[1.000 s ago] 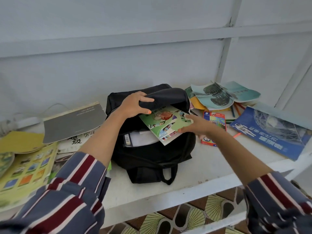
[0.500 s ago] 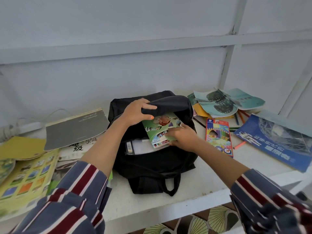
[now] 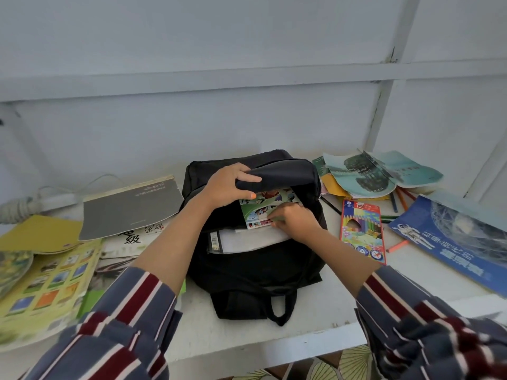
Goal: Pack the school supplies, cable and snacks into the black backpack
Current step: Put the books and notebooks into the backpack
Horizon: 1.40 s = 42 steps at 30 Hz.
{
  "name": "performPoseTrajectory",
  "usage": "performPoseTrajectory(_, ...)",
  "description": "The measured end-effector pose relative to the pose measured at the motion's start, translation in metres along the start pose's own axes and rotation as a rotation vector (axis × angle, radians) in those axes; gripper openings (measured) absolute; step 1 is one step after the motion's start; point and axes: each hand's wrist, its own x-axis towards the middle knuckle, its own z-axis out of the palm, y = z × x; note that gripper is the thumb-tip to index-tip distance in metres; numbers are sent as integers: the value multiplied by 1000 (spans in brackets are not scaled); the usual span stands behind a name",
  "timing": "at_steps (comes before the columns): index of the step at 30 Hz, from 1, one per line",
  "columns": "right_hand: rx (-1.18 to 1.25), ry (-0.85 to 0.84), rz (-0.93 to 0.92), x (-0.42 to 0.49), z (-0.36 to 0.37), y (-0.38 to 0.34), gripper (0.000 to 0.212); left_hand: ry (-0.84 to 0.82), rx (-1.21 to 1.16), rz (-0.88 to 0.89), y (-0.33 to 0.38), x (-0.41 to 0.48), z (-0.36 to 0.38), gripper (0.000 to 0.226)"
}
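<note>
Black backpack (image 3: pixel 255 272) lay flat at the middle of a white shelf (image 3: pixel 343 303), its main opening facing up and its carry loop toward the viewer. To the right, a large blue book (image 3: pixel 452 242) lay near the shelf's front edge. To the left, a grey-covered book (image 3: pixel 131 207) rested on other printed booklets.

The person's left hand (image 3: pixel 225 187) gripped the backpack's upper flap (image 3: pixel 285 174), fingers curled round the fabric and lifting it off the opening. The right hand (image 3: pixel 293 220), fingers bent, pinched the lower edge of a green picture booklet (image 3: pixel 260 212). This booklet sat partly inside the opening, its top hidden under the flap. Just below it, a white packet (image 3: pixel 252 241) with a barcode showed inside the bag.

A box of coloured pencils (image 3: pixel 362 231) lay just beside the backpack on the right, with an orange pencil (image 3: pixel 397 246) near its lower corner.
</note>
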Motion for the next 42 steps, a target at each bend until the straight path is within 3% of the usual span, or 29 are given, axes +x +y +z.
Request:
performPoseTrajectory(16, 95, -36, 105, 19, 2, 3, 27, -11, -1, -12, -1, -5, 0, 39)
performPoseTrajectory(19, 82, -94, 70, 16, 1, 5, 35, -21, 6, -12, 0, -6, -1, 39)
performPoseTrajectory(23, 110, -138, 0, 1, -12, 8, 46, -108, 72, -12, -2, -7, 3, 33)
performPoseTrajectory(29, 243, -250, 7, -38, -43, 22, 40, -262, 154, -30, 1, -12, 25, 16)
performPoseTrajectory(35, 381, -149, 80, -76, -61, 47, 35, -135, 158, -142, 14, -8, 35, 46)
performPoseTrajectory(39, 439, -50, 147, -97, -68, 71, 31, 33, 87, -55, 45, -1, 44, 39)
performPoseTrajectory(42, 525, 92, 205, -117, -75, 89, 28, 15, -78, 77, 71, 9, 65, 29)
